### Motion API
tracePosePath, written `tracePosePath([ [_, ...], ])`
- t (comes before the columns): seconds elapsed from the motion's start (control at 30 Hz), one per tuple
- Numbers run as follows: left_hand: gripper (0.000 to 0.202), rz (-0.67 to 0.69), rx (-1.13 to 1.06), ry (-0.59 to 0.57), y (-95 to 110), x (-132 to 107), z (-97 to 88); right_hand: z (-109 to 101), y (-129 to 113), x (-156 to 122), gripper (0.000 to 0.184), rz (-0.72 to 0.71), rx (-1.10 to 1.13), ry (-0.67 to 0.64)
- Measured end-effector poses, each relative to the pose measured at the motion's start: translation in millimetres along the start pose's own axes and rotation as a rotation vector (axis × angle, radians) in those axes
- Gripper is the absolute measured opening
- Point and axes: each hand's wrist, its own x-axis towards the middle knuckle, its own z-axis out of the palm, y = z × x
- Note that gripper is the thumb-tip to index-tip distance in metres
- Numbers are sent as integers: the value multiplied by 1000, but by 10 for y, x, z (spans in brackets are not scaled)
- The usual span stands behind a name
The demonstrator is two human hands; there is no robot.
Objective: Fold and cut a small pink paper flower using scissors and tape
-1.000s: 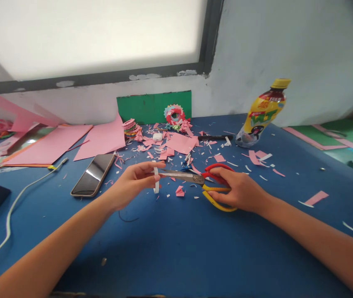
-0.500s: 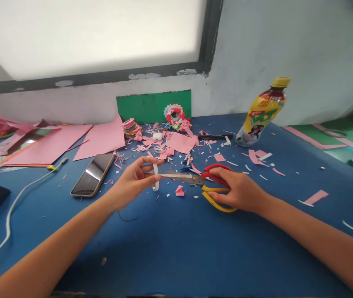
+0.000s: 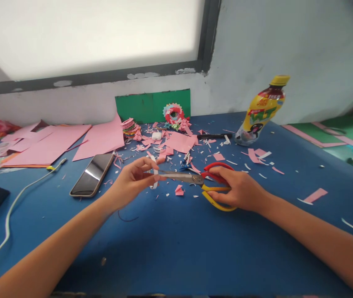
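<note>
My left hand [image 3: 131,182] pinches a narrow white paper strip [image 3: 154,170] between thumb and fingers, held upright above the blue table [image 3: 176,244]. My right hand [image 3: 240,188] grips scissors [image 3: 205,182] with a red upper loop and a yellow lower loop. The metal blades point left and meet the strip at my left fingertips. A small folded pink scrap [image 3: 179,190] lies on the table just under the blades.
A phone [image 3: 93,174] lies left of my hand, a white cable [image 3: 24,192] beyond it. Pink sheets [image 3: 70,142], a green card [image 3: 153,105], folded paper flowers [image 3: 174,114] and several scraps fill the back. A yellow bottle [image 3: 261,111] stands at right.
My left hand has turned the white strip and drawn it slightly left and up along the blades. The pink sheets at far left have settled flat. The right hand has barely moved.
</note>
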Motion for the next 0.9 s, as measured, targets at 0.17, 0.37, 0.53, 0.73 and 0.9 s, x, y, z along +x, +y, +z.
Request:
tracePosePath([
  [0.17, 38, -54, -81, 16, -9, 6, 16, -2, 0, -8, 39, 2, 3, 4],
  [0.37, 35, -73, -64, -62, -14, 7, 7, -13, -16, -2, 38, -20, -15, 9],
  [0.53, 18, -44, -4, -76, -19, 3, -9, -28, -26, 10, 37, -52, -29, 26],
  [0.73, 14, -35, 29, -79, -46, -4, -9, -43, -37, 12, 36, -82, -38, 46],
  [0.9, 17, -22, 27, -68, -34, 5, 7, -55, -33, 11, 35, -85, -43, 24],
])
